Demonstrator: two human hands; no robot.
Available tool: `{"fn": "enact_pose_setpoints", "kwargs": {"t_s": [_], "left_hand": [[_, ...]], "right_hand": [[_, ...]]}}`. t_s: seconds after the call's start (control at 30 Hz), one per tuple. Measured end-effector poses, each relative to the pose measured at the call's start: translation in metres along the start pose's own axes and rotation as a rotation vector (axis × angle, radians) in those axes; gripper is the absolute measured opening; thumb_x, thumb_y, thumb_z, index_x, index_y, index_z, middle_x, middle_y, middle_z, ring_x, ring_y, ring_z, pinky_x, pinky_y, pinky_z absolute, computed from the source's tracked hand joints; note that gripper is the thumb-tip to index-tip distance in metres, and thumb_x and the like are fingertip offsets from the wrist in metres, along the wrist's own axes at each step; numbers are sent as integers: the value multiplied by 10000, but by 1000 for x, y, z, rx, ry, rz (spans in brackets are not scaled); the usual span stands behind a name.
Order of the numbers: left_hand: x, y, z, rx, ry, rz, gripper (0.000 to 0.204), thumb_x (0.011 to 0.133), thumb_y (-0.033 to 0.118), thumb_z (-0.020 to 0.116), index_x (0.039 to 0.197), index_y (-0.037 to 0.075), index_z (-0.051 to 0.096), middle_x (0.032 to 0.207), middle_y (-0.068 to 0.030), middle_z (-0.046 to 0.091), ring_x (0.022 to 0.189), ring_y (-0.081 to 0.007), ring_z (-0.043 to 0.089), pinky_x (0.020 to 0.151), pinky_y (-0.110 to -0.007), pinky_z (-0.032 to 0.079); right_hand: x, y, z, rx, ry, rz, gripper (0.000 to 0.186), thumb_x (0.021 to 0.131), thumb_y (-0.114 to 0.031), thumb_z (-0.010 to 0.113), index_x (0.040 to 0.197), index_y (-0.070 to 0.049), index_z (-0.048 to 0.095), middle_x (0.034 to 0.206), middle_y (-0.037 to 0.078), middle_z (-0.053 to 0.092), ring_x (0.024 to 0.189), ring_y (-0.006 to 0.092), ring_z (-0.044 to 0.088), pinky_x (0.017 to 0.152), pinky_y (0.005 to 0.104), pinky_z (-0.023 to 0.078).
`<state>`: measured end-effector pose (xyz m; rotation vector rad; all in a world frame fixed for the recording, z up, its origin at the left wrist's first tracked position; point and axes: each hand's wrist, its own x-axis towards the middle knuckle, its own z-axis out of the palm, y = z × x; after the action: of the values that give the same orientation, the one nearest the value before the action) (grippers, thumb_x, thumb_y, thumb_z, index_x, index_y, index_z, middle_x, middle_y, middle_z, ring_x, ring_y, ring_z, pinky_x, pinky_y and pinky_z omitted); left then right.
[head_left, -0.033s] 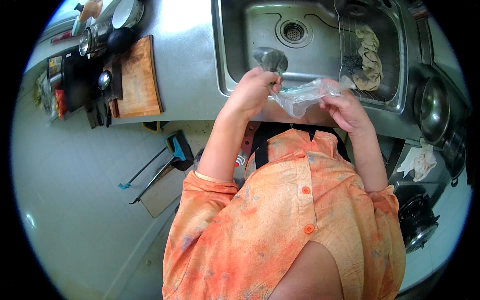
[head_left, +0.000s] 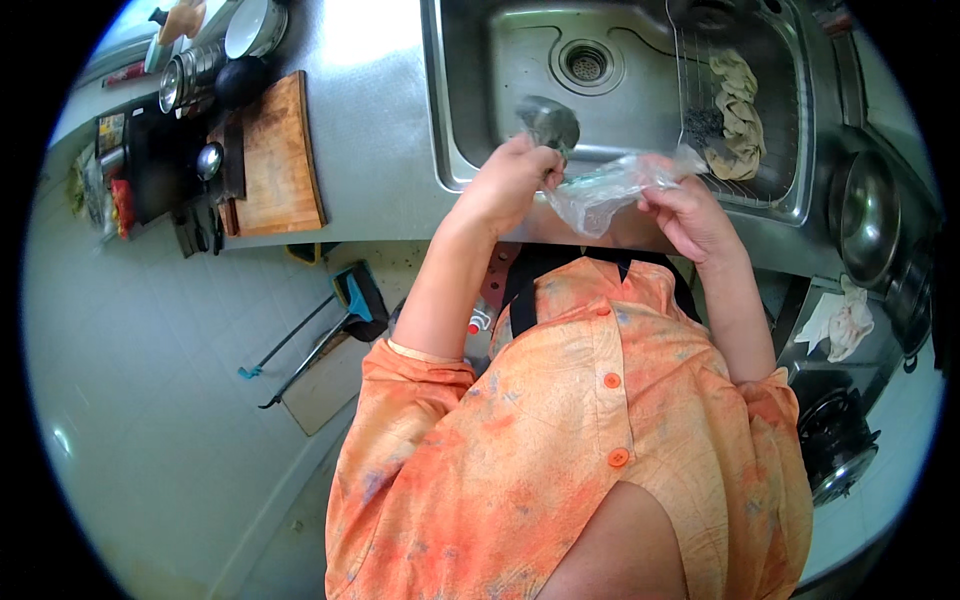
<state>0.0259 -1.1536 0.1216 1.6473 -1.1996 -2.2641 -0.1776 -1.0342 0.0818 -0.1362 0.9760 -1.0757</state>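
Above the sink's near edge, I stretch a clear plastic bag (head_left: pixel 597 197) between my two hands. My left hand (head_left: pixel 510 180) is closed round its left part. A dark grey, rounded lump (head_left: pixel 549 122) sticks out just beyond that fist, over the basin; it looks wrapped in plastic, and what it is I cannot make out. Pinched in the fingers of my right hand (head_left: pixel 688 208) is the bag's other end, which is crumpled and loose. Green marks show through the film near my left fingers. Beneath is the steel sink (head_left: pixel 510 60) with its round drain (head_left: pixel 586 65).
A wire rack (head_left: pixel 690 60) in the sink's right side holds a beige cloth (head_left: pixel 740 115) and a dark scouring pad (head_left: pixel 704 124). Left on the counter lie a wooden cutting board (head_left: pixel 280 160), a ladle (head_left: pixel 209 160) and knives. A metal pan (head_left: pixel 868 220) stands at right.
The dark lump and my left hand have shifted very slightly. The bag's loose end has moved a little between my hands. Everything else stays as it was.
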Motion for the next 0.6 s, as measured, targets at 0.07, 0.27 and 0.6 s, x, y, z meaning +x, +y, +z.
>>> {"fn": "enact_pose_setpoints", "kwargs": {"t_s": [0.07,0.27,0.6], "left_hand": [[1,-5,11,494,84,59,179,817,105,491,940,-21,521,791,-105,570,717,-214,543,715,-323,444],[1,-23,25,1080,-289,479,214,859,147,495,1019,17,553,946,-231,602,795,-373,577,719,-406,452],[-51,19,31,460,-692,497,307,770,74,681,1049,-8,582,955,-72,618,855,-180,592,778,-305,484]], "right_hand": [[1,-4,5,-307,13,-213,271,784,-37,634,1052,-43,600,983,52,592,870,148,561,724,283,461],[13,-43,43,-1169,-246,-783,158,738,-117,701,839,-27,619,881,37,596,771,157,563,681,288,466],[56,-57,43,-246,-1007,-10,249,768,-129,670,994,-50,598,838,5,615,721,80,579,637,218,466]]}}
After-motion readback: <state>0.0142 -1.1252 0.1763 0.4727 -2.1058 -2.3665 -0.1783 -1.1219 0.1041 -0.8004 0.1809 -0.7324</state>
